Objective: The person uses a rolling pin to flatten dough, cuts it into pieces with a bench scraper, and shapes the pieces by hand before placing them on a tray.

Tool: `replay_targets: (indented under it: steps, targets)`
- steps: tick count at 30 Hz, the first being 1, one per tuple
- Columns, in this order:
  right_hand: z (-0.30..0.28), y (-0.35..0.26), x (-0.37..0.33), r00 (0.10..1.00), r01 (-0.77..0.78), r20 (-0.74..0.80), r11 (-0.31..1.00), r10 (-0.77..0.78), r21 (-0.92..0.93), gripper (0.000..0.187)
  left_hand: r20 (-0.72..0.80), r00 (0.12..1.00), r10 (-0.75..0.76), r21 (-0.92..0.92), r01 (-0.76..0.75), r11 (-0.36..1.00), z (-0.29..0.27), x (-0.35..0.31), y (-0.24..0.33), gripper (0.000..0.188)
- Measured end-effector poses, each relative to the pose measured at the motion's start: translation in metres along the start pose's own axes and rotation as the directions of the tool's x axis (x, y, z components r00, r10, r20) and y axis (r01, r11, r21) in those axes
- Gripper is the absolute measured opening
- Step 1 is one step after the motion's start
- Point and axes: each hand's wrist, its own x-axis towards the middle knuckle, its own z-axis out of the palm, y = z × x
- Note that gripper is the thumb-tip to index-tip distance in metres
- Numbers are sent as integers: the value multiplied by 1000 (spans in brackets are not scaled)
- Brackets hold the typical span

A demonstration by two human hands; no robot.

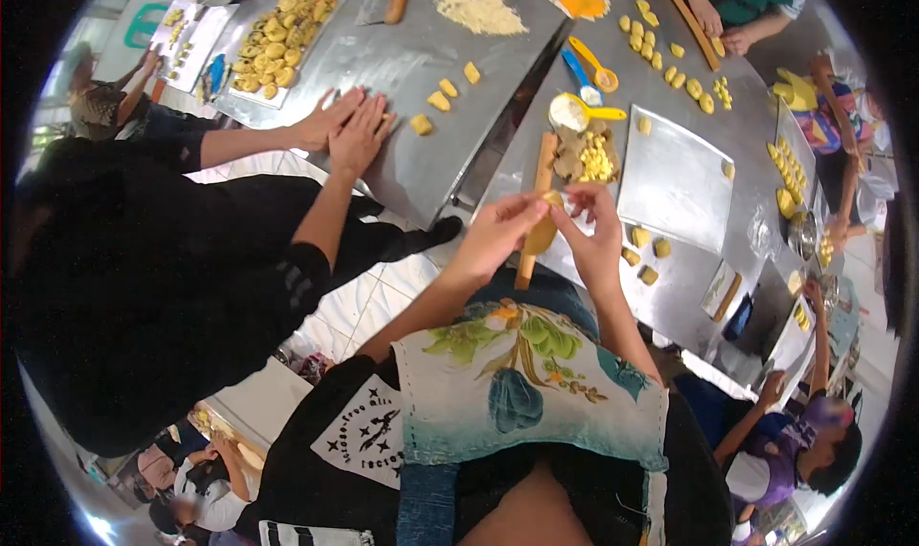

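Observation:
My left hand [500, 232] and my right hand [592, 228] meet near the table's front edge, fingertips pinching a thin, flattened piece of yellow dough [543, 234] between them. Behind and below it a wooden rolling pin [544, 168] points away from me, partly covered by my left hand. Just beyond my fingers, small yellow filling pieces [598, 161] lie on crumpled brown paper [569, 159]. Right of my right hand sit several dough lumps [661, 248]. Farther right lies a metal tray [675, 187] with a few dough pieces near its edges.
Past the filling are a yellow-handled scoop [603, 113] with white powder, a blue spoon [580, 72] and an orange spoon [598, 65]. At left a co-worker's hands [354, 130] press on another metal table [383, 182], near a tray of filled buns [282, 48]. Other people work around the tables.

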Motion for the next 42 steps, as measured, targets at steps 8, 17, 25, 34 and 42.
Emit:
replay_targets:
  steps: [8, 17, 25, 34, 42]
  targets:
    - [1, 14, 4, 971, -202, 176, 949, 162, 241, 32, 45, 996, 76, 74, -80, 994, -3, 2, 3, 46]
    - [-54, 108, 55, 973, -217, -77, 976, 216, -9, 20, -115, 993, 16, -23, -19, 1000, -20, 8, -3, 40]
    - [-56, 150, 79, 985, 153, 43, 723, -167, -674, 25, -121, 991, 53, -29, -57, 998, -24, 6, 1, 39]
    - [-40, 141, 86, 959, 260, 139, 564, -248, -784, 22, -113, 993, 27, -19, -29, 999, -23, 9, 4, 39]
    - [-37, 125, 76, 954, 182, -43, 690, -295, -700, 15, -88, 996, -28, -72, 21, 997, -20, 8, 6, 41]
